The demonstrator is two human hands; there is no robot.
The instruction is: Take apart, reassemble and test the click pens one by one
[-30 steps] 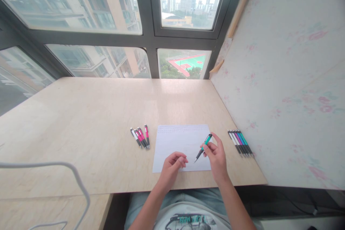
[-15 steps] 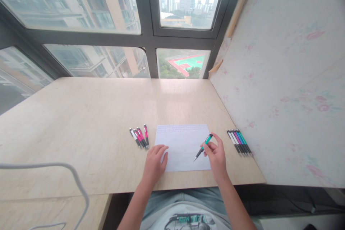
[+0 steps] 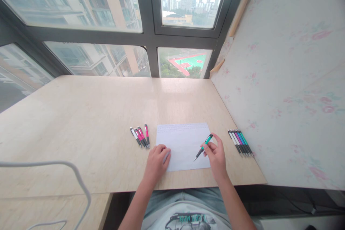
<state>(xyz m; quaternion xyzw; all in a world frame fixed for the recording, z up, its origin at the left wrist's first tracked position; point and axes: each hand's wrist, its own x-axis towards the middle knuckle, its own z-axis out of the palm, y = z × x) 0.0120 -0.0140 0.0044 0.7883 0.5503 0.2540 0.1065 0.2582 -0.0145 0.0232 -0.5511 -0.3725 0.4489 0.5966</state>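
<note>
My right hand [image 3: 217, 158] pinches a teal and black click pen [image 3: 204, 146] between thumb and fingers. The pen slants with its tip down to the left, over the right part of a white sheet of paper [image 3: 182, 151]. Whether the tip touches the paper, I cannot tell. Rows of small handwriting run along the sheet's top edge. My left hand [image 3: 156, 161] rests on the lower left edge of the paper, its fingers loosely bent with a gap to the thumb; it holds nothing I can see.
Left of the paper lie several pink and white click pens [image 3: 140, 137]. A neat row of white, purple, blue and teal pens [image 3: 240, 143] lies at the right, near the papered wall [image 3: 283, 97]. A grey cable [image 3: 78, 176] arches at the lower left. Windows stand behind the table [image 3: 94, 115].
My left hand's fingers have curled in slightly on the paper's edge. My right hand keeps the teal pen in nearly the same place. The view has shifted a little.
</note>
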